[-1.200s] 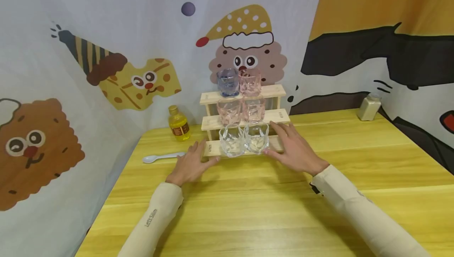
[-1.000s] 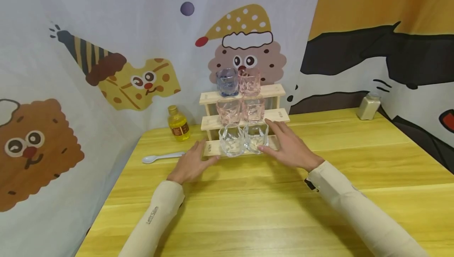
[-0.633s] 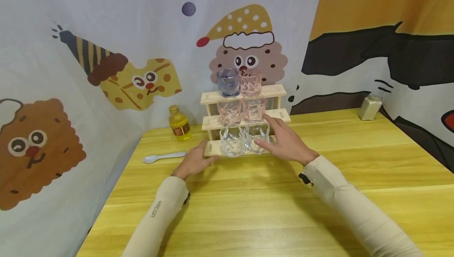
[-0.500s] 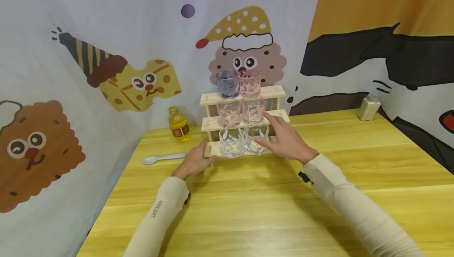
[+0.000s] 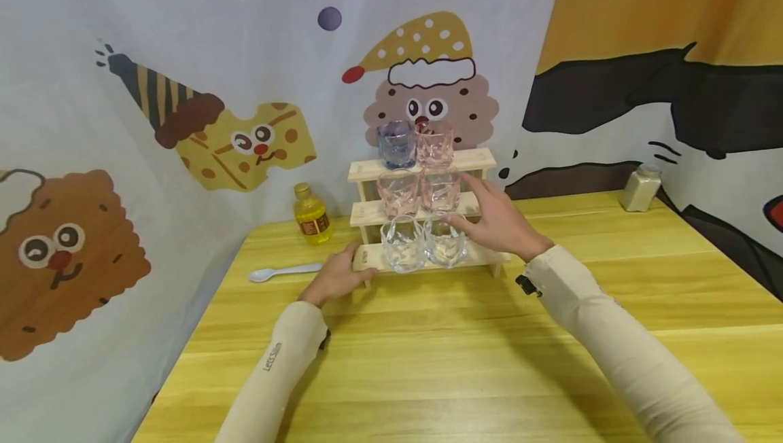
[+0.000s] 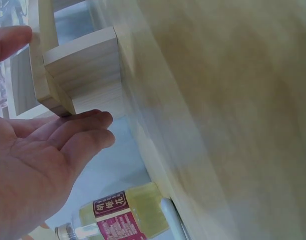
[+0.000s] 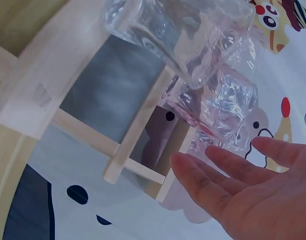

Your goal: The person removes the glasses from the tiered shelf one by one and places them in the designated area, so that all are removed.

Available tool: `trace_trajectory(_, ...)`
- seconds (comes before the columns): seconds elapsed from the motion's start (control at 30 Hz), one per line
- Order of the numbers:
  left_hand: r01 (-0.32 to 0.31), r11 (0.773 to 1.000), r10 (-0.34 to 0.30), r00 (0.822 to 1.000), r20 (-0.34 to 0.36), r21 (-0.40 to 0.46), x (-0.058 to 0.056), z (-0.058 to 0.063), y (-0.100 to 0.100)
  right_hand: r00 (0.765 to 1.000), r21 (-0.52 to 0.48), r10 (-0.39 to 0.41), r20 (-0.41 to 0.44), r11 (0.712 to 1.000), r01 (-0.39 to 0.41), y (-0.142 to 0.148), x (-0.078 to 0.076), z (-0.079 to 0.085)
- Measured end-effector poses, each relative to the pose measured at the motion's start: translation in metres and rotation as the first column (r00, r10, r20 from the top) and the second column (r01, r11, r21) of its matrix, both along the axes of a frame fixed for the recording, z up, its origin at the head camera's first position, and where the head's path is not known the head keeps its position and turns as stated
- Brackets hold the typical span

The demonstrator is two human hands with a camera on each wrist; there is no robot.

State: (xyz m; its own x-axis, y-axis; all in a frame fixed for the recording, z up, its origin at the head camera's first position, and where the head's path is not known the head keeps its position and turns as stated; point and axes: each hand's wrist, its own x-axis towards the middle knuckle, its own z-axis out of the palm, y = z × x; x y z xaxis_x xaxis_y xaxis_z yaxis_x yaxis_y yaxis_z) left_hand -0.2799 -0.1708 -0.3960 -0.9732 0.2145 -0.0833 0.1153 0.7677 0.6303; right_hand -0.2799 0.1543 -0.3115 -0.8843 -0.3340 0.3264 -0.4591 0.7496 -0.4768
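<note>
A three-tier wooden rack (image 5: 367,212) stands on the table with two glasses per tier. My left hand (image 5: 335,278) holds the left end of its lowest board (image 6: 58,100), thumb at the front edge and fingers around the end. My right hand (image 5: 498,219) is raised at the rack's right side with fingers spread, holding nothing. Its fingertips are close to the right pink glass (image 5: 440,190) on the middle tier, and its thumb overlaps the rim of the right clear glass (image 5: 445,242) below. The left clear glass (image 5: 402,246), left pink glass (image 5: 397,193), blue glass (image 5: 396,145) and top pink glass (image 5: 434,145) stand upright.
Left of the rack are a yellow oil bottle (image 5: 311,215) and a white spoon (image 5: 284,272). A glass jar of pale contents (image 5: 641,188) stands at the table's far right. A printed cloth (image 5: 245,22) hangs behind the rack.
My right hand has left the lowest board's right end and risen up beside the glasses, baring that end. My left hand has shifted slightly right, onto the board's left end.
</note>
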Motion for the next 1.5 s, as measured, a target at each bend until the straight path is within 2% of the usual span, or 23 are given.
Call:
trace_trajectory(0.27,-0.001,1.0,0.001,1.0,0.009,-0.005,0.0,0.0,-0.001,0.999,-0.002,-0.038,0.003,0.999,0.038,0.001,-0.011,0.009)
trace_trajectory(0.5,0.004,1.0,-0.004,1.0,0.002,0.012,-0.002,0.0,-0.002,0.999,0.026,-0.031,-0.029,0.999,0.031,-0.001,-0.023,0.019)
trace_trajectory(0.7,0.013,1.0,-0.013,1.0,-0.019,0.007,-0.003,-0.001,-0.002,0.999,0.053,-0.012,-0.05,0.998,0.015,-0.002,-0.034,0.035)
trace_trajectory(1.0,0.008,1.0,-0.008,1.0,-0.012,0.01,-0.002,0.0,-0.003,0.998,0.065,0.042,0.053,0.997,-0.045,-0.009,-0.055,0.065)
trace_trajectory(1.2,0.006,1.0,-0.006,1.0,0.003,0.006,-0.002,0.0,-0.005,0.996,0.12,0.013,0.083,0.992,-0.023,-0.017,-0.071,0.08)
trace_trajectory(1.5,0.001,1.0,-0.001,1.0,-0.006,-0.022,-0.002,0.0,-0.001,0.987,0.152,-0.057,0.149,0.988,0.034,-0.025,-0.103,0.087)
